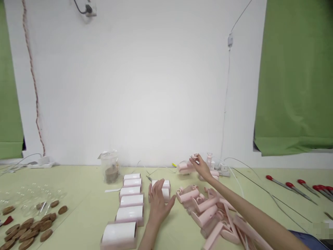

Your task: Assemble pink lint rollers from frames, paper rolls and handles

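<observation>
My left hand has its fingers spread over a short row of white-topped pink pieces; whether it touches them I cannot tell. A longer row of the same curved white-topped pieces lies to its left. My right hand reaches to the back of the table with its fingertips pinched together. A small thing seems to be between them, too small to name. Just beside those fingertips lies a pink cylindrical part. Below the right forearm is a pile of pink plastic parts, tubes and flat arms.
Brown oval discs and clear round bulbs lie at the left. A clear bag stands at the back. Red-ended pointed tools lie at right, with cables and a power strip nearby.
</observation>
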The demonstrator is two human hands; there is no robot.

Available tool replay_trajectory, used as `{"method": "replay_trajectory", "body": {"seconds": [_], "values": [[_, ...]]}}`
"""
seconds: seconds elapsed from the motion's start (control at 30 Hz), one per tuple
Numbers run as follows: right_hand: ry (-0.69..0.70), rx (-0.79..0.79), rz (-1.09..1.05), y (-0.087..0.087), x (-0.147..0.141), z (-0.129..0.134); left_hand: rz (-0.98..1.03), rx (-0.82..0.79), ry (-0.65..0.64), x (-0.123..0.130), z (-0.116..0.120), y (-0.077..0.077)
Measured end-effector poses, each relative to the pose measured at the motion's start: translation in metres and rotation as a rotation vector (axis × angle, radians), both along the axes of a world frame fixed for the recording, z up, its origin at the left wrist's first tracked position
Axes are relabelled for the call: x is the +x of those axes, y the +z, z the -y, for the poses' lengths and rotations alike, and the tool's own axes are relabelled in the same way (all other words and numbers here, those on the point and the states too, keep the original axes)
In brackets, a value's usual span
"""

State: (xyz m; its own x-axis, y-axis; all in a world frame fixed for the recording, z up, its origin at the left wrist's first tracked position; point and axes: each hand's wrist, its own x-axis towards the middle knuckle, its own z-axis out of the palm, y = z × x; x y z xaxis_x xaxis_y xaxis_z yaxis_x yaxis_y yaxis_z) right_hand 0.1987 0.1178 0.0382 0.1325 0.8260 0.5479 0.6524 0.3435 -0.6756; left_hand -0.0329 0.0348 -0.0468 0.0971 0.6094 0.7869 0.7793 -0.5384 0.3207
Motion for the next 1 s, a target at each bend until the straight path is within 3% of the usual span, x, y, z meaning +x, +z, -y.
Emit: {"method": "replay_trajectory", "body": {"seconds": [0.13,0.23,0.3,0.37,0.43,0.6,0.8,1.0], "values": [[0.237,0.084,-0.072,0.006,-0.012,0.063,0.170,-0.137,-0.121,0.006,0.030,0.045],[0.442,0.029,-0.049,0.006,-0.028,0.116,-0.036,-0.221,-0.408,0.005,0.052,0.076],[0.606,-0.013,-0.060,0.002,-0.040,0.143,-0.093,-0.364,-0.585,0.004,0.064,0.086],[0.664,-0.031,-0.067,-0.006,-0.049,0.161,-0.059,-0.536,-0.679,0.008,0.071,0.085],[0.597,-0.031,-0.066,-0.016,-0.054,0.171,0.038,-0.636,-0.684,0.014,0.072,0.074],[0.428,-0.074,-0.059,-0.033,-0.046,0.177,0.354,-0.664,-0.629,0.026,0.063,0.052],[0.322,0.018,0.064,-0.035,-0.033,0.175,0.112,-0.669,-0.371,0.024,0.063,0.047],[0.290,0.000,0.088,-0.034,-0.033,0.178,0.008,-0.651,-0.330,0.027,0.064,0.043]]}}
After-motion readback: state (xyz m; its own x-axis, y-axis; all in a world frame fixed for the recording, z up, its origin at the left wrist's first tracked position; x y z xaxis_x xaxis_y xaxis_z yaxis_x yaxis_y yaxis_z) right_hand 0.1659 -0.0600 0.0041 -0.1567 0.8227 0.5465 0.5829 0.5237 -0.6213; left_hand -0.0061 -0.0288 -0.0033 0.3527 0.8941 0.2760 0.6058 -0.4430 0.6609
